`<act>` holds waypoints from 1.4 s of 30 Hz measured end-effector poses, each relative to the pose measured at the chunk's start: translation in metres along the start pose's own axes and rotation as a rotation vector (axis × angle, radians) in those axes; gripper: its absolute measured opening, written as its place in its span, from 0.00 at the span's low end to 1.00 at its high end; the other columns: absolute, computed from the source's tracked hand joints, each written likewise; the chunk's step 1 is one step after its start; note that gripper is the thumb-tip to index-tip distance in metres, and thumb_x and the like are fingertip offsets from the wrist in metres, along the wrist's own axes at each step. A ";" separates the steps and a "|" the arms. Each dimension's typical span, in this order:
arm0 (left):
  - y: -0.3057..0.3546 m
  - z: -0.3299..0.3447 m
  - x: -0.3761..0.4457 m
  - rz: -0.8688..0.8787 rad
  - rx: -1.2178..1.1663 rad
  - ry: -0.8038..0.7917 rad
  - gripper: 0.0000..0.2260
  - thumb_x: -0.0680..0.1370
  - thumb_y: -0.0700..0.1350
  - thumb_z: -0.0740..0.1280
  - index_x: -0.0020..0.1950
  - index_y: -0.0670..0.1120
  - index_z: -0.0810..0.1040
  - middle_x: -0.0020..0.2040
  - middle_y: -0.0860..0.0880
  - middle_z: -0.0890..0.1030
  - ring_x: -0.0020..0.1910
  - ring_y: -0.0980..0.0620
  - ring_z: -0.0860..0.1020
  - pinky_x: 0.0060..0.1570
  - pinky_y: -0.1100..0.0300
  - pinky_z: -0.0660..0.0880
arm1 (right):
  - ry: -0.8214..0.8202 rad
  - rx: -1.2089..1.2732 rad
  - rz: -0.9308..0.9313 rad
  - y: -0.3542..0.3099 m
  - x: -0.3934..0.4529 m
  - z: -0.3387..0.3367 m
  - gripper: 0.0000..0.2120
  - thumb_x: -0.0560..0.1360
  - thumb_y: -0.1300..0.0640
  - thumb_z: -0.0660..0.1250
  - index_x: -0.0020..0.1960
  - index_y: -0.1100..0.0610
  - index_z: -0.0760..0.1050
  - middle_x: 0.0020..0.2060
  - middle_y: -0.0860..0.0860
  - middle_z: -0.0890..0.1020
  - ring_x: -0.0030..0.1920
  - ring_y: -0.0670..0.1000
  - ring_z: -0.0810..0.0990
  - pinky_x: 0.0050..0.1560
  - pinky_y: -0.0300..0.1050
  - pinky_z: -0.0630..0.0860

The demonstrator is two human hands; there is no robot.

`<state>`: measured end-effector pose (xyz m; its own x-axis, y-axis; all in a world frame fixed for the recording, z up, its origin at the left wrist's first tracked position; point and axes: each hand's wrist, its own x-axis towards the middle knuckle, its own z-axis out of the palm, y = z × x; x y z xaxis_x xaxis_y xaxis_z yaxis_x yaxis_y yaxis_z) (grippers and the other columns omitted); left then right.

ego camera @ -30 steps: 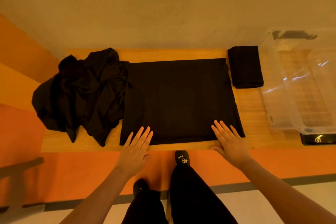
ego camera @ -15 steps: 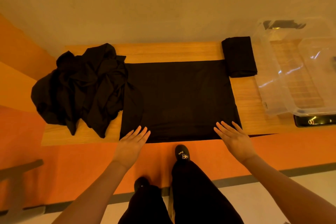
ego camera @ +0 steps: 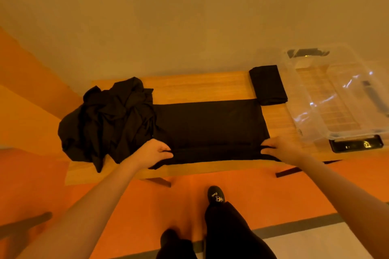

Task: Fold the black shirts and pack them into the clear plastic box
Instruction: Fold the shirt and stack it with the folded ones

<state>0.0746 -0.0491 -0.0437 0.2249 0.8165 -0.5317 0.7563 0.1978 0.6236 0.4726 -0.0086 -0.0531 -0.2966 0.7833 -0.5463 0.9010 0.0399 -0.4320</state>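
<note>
Both hands (ego camera: 216,151) pinch the black shirt (ego camera: 210,124) on a wooden table (ego camera: 200,86).

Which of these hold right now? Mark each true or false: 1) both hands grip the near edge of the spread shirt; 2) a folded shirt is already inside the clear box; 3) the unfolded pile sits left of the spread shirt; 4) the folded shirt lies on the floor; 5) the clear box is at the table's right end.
1) True: the left hand and right hand each pinch the near edge of the spread shirt.
2) False: the clear box holds no shirt.
3) True: the pile lies at its left.
4) False: the folded shirt rests on the table, beside the box.
5) True.
</note>
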 end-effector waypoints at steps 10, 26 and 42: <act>0.026 -0.083 0.080 -0.120 -0.075 -0.075 0.11 0.76 0.44 0.67 0.58 0.45 0.80 0.45 0.57 0.80 0.45 0.62 0.76 0.43 0.69 0.71 | -0.110 0.119 -0.048 -0.001 0.091 -0.094 0.06 0.77 0.60 0.63 0.50 0.51 0.77 0.40 0.41 0.76 0.43 0.39 0.75 0.48 0.38 0.68; 0.041 0.041 0.131 -0.037 0.571 0.493 0.25 0.78 0.55 0.58 0.69 0.40 0.67 0.69 0.40 0.70 0.68 0.40 0.68 0.66 0.44 0.63 | 0.426 -0.371 -0.220 -0.040 0.158 -0.010 0.21 0.74 0.55 0.66 0.65 0.60 0.72 0.63 0.57 0.75 0.63 0.58 0.74 0.61 0.53 0.72; -0.004 0.000 0.192 0.247 0.848 0.271 0.30 0.77 0.62 0.43 0.75 0.50 0.46 0.77 0.45 0.53 0.75 0.45 0.46 0.72 0.45 0.43 | 0.410 -0.337 0.004 -0.048 0.113 0.042 0.33 0.77 0.40 0.43 0.75 0.60 0.49 0.73 0.56 0.51 0.74 0.56 0.51 0.69 0.57 0.53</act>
<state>0.1152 0.1067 -0.1481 0.3690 0.9029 -0.2203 0.9270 -0.3748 0.0164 0.3827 0.0520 -0.1237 -0.2060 0.9593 -0.1931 0.9736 0.1809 -0.1395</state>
